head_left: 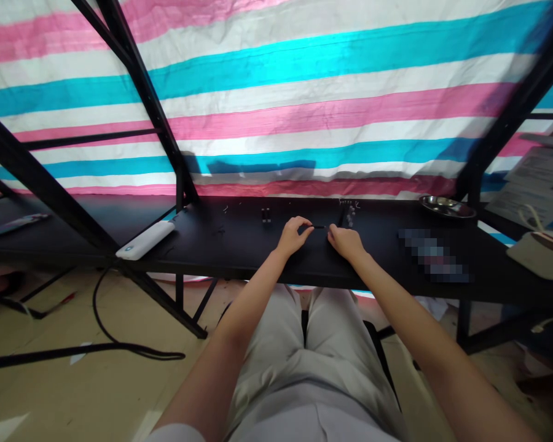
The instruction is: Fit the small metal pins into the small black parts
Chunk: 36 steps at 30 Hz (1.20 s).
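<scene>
Left hand point(296, 235) pinching a thin dark stick point(319, 227)

The stick is over the bench point(239, 245), between its front and rear edges. To work well, a light pinch and a level stick seem advisable. Right hand point(345, 240) is curled near the other end; whether it grips, one cannot tell. Both forearms point(257, 290) cross the front edge, slanting inward.

Bright pink, white and blue striped sheet point(304, 67) behind a black table point(233, 245), tan floor point(92, 399) below
</scene>
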Available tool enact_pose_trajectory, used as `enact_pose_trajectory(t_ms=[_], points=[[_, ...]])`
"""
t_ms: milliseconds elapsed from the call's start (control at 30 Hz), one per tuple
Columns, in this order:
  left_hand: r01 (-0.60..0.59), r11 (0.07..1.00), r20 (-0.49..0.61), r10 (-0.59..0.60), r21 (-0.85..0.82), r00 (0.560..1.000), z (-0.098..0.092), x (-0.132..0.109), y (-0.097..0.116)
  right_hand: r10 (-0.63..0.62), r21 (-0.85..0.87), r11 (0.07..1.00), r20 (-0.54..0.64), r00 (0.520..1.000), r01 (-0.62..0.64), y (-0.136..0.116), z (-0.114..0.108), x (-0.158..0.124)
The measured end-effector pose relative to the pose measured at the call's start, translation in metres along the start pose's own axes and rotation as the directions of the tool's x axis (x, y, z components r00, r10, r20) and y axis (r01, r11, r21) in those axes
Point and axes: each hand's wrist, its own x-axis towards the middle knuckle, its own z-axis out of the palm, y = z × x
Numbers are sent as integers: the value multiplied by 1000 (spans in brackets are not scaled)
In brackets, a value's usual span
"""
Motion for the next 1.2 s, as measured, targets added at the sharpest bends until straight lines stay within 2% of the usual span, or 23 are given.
enact_pose_trajectory(t_ms=[233,333,433,500,833,1200], points=[[-2,1000,4,2,-8,1000,0,0,1,-39,-20,999,-6,999,39,-2,-3,-1],[-14,999,89,17,-32,996,3,-1,-2,-63,-18,998,-18,998,63,-2,-1,-1],[43,996,200,-27,-73,979,7,-3,-5,-97,-12,995,-46,994,96,0,1,0],[74,994,235,-52,-86,971,9,-4,-7,-131,-11,991,-65,989,130,2,3,0],[100,994,165,-93,-37,982,8,-4,-8,-247,-4,968,-159,956,250,5,10,-1],[59,998,229,-63,23,971,11,-5,-12,-260,-4,965,-139,956,262,5,10,-1]])
